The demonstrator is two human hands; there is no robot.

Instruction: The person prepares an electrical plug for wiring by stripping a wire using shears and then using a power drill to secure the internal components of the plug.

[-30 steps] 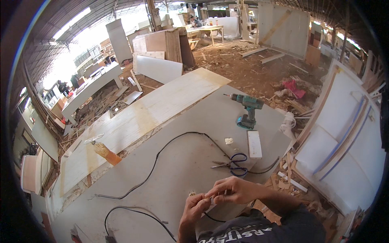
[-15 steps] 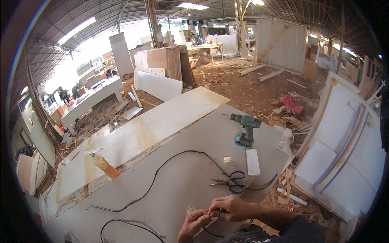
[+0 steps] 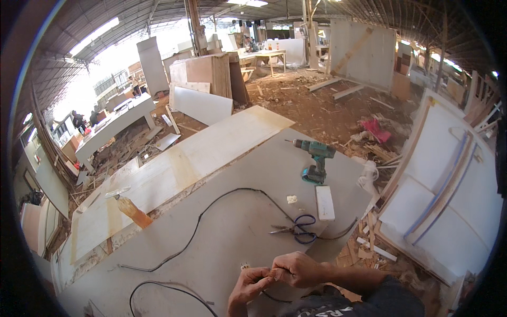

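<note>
My left hand (image 3: 250,285) and my right hand (image 3: 297,269) meet at the fingertips over the near edge of the grey board, both closed in a pinch. A black cable (image 3: 275,299) runs out from beneath the left fingers; what lies between the right fingertips is too small to make out. Beside the left knuckles shows a small pale piece with short prongs (image 3: 244,266). Blue-handled scissors (image 3: 302,229) lie partly spread beyond my right hand, touching or close to a long dark cable (image 3: 196,238) that curves across the board.
On the grey board (image 3: 237,216) are a teal cordless drill (image 3: 317,158), a white block (image 3: 325,203) and a pale scrap (image 3: 291,199). An orange-filled bottle (image 3: 133,211) lies at the left. Another cable (image 3: 174,290) loops nearby. White panels (image 3: 443,185) lean at right; wood scraps litter the floor.
The view has tilted down and shifted slightly. My hands remain pinched together, and more of the small pronged piece shows beside the left hand.
</note>
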